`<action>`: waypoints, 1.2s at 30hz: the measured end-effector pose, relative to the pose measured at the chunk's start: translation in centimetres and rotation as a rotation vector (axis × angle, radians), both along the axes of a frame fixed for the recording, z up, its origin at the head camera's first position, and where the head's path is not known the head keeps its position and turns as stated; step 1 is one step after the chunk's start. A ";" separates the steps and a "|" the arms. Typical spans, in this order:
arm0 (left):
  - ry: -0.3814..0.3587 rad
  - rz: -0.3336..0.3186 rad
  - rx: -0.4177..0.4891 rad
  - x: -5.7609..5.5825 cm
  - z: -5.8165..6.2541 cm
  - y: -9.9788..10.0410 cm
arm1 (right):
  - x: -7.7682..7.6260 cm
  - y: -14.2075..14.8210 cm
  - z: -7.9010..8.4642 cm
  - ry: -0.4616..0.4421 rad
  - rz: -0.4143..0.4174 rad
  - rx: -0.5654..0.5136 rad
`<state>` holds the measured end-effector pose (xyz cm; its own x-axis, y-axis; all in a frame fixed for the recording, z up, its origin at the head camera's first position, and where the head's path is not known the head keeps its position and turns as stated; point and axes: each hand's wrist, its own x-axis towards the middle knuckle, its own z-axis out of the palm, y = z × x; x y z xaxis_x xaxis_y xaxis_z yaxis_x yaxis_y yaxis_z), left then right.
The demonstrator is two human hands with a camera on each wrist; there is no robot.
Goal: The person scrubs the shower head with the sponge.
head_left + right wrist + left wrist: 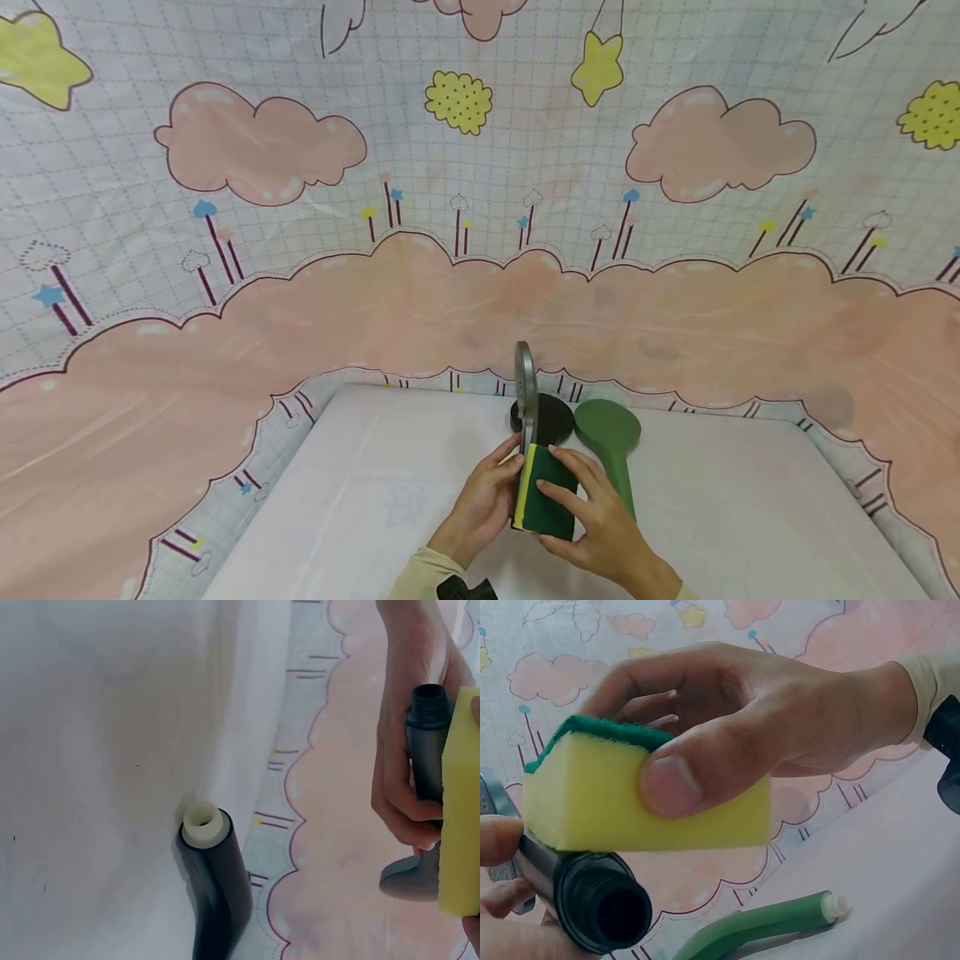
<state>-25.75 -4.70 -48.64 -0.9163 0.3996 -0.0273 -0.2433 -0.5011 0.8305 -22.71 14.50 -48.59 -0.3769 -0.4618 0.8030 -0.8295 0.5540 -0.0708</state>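
Observation:
My left hand point(480, 504) grips the handle of a grey shower head point(527, 396), its round head pointing up and away from me. A sponge point(547, 510), yellow with a dark green scouring side, is pinched in my right hand point(611, 533). In the left wrist view, the thumb presses the sponge's yellow face point(600, 799), and the fingers lie along its green side. The sponge's yellow part lies against the grey shower head's handle point(427, 761) in the right wrist view. That handle's open threaded end point(622, 915) faces the left wrist camera.
Behind the hands a black shower head point(553, 421) lies on the white table point(397, 450), partly hidden. Right of it lies a green shower head point(609, 429), its handle running toward me. A patterned cloth point(465, 317) hangs behind and around the table.

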 end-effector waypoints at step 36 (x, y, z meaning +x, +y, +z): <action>0.024 -0.047 -0.065 1.2 0.7 -0.4 | -1.6 1.7 2.2 0.024 -0.063 0.056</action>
